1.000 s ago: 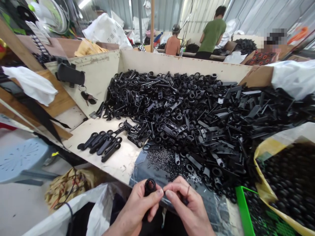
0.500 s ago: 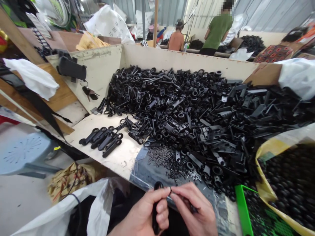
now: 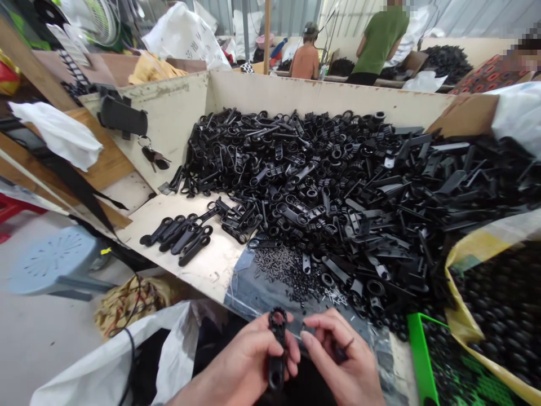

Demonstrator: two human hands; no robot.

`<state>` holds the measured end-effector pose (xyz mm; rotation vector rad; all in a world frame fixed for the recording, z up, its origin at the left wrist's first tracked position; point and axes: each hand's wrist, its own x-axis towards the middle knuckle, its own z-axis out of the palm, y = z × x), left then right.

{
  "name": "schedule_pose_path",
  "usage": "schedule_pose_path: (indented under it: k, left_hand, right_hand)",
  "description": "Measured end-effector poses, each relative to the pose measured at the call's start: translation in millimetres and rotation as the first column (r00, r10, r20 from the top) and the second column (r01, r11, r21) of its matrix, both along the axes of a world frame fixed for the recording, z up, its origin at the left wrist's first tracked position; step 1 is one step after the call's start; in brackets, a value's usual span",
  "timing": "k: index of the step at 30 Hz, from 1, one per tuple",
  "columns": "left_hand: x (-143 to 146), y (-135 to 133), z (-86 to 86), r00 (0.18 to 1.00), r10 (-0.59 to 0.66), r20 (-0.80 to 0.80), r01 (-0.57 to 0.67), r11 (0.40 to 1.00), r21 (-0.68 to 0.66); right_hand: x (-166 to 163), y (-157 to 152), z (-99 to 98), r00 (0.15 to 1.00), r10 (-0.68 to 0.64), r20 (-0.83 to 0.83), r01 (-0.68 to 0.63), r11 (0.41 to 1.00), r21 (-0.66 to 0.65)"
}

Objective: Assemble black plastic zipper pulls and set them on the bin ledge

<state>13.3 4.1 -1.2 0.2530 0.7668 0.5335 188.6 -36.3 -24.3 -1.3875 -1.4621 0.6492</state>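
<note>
your left hand (image 3: 247, 352) is closed around the black ring-ended part (image 3: 276, 373), thumb over its shank and fingers curled round the far side, in front of the near edge of the table (image 3: 215, 265) with the ring uppermost. the thumb and forefinger of your right hand (image 3: 349, 361) are pinched on a tiny dark piece (image 3: 303, 327), near the ring but apart from it; something dark also shows under the curled fingers, too hidden to name. the part looks like moulded plastic, so expect it to be light and stiff, with little give under your grip. its smooth sides could be slick; hold it by the shank, thumb flat, and leave the ring clear. the ring's notched wall looks thin, likely the weakest spot, so don't squeeze there. the tiny piece probably weighs next to nothing and could pop out of a hard pinch; take it lightly by its sides. dropped, it might get lost among the small grey bits (image 3: 274, 265) on the table.
</note>
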Motion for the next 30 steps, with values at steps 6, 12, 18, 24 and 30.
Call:
schedule_pose_path:
  k: [6,12,18,24,30]
  left_hand:
    - [-16.7,-4.8,-2.2,0.966,-0.089,-0.242,0.145,0.964,0.223]
    - [-14.4,2.7,8.9,0.923,-0.097,-0.372,0.239,0.904,0.356]
    - [-15.4,1.5,9.1,0.889,-0.128,-0.439,0.324,0.854,0.406]
    - [-17.2,-2.9,-0.5,0.826,-0.102,-0.554,0.416,0.774,0.477]
    - [-19.2,-1.9,1.5,0.785,-0.125,-0.607,0.473,0.755,0.455]
  right_hand:
    - [-9.4,0.6,-1.9,0.984,0.168,0.061,-0.166,0.986,-0.032]
    - [-16.1,4.6,-5.5,0.976,0.198,0.094,-0.194,0.98,-0.052]
    - [-16.4,3.5,-5.8,0.987,0.159,0.021,-0.151,0.968,-0.202]
    - [-22.2,0.2,-4.9,0.99,0.143,0.019,-0.136,0.97,-0.2]
    - [-25.3,-1.5,-0.6,0.984,0.144,0.101,-0.135,0.986,-0.098]
